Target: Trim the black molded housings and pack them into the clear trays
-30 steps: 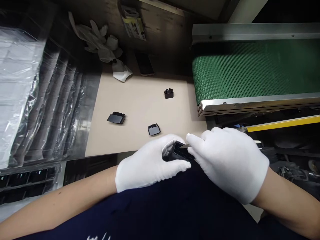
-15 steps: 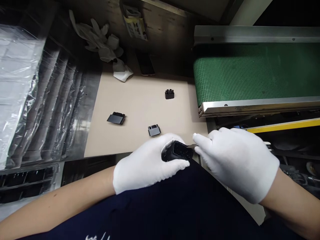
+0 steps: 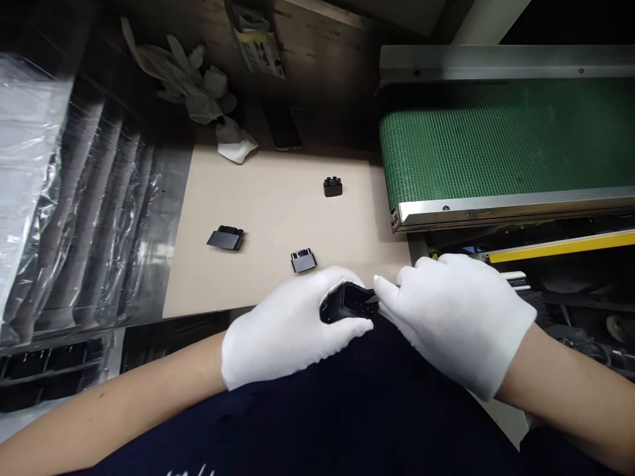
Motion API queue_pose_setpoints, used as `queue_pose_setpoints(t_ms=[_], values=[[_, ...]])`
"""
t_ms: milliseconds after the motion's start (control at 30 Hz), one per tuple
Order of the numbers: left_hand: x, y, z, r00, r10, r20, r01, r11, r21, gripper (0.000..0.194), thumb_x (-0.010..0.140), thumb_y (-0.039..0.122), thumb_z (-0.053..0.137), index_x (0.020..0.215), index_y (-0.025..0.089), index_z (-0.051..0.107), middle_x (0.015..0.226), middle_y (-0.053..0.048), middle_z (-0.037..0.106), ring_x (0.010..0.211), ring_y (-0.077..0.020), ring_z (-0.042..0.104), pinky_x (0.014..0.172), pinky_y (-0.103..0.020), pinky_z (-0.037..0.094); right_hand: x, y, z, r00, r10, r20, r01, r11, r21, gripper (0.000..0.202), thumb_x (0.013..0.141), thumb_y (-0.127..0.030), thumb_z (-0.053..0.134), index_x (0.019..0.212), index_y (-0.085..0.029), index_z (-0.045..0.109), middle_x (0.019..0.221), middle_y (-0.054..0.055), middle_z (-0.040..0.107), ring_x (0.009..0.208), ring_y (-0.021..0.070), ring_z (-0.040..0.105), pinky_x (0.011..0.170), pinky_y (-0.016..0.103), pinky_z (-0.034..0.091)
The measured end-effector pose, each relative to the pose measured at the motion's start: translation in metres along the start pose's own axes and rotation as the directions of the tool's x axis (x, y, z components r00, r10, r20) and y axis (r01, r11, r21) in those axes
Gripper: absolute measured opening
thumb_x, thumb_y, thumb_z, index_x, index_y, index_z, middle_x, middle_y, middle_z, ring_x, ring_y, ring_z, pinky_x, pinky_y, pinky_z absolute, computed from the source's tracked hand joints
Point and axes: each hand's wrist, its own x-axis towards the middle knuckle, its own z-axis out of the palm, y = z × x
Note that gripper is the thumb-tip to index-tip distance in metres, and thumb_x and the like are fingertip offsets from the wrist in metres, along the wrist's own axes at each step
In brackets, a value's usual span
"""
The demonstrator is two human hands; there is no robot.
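Gloved in white, my left hand [image 3: 297, 330] is closed around a hollow black plastic part [image 3: 342, 301], its open end turned to the right. My right hand [image 3: 451, 317], also gloved, grips a utility knife [image 3: 516, 280]; the pale end of its handle sticks out behind the hand. The thin blade reaches the rim of the black part, though its exact contact is hard to make out. Beyond my hands, three small black plastic pieces lie on the beige board: one at the left [image 3: 226, 238], one near my left hand [image 3: 303, 260] and one farther back [image 3: 333, 187].
A green conveyor belt [image 3: 496, 145] with a metal edge stands at the right, above a yellow bar [image 3: 560, 247]. Plastic-wrapped stacked trays [image 3: 84, 218] fill the left side. Crumpled white gloves [image 3: 198, 86] and a dark phone [image 3: 282, 127] lie at the back.
My right hand has moved left with the knife, bringing its blade into the open end of the black part. The left hand keeps its hold. The view has shifted slightly.
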Motion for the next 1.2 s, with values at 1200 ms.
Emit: queue_pose_setpoints(t_ms=[1200], values=[[0.032, -0.044, -0.008, 0.988, -0.032, 0.15, 0.109, 0.832, -0.544, 0.028, 0.074, 0.033, 0.081, 0.094, 0.021, 0.066, 0.09, 0.0, 0.067, 0.088, -0.0199, 0.064, 0.082, -0.036, 0.055, 0.037, 0.013, 0.061, 0.999, 0.012, -0.033, 0.014, 0.711, 0.704, 0.011, 0.092, -0.023, 0.059, 0.098, -0.024, 0.068, 0.084, 0.0, 0.069, 0.07, 0.0142, 0.061, 0.063, 0.026, 0.038]])
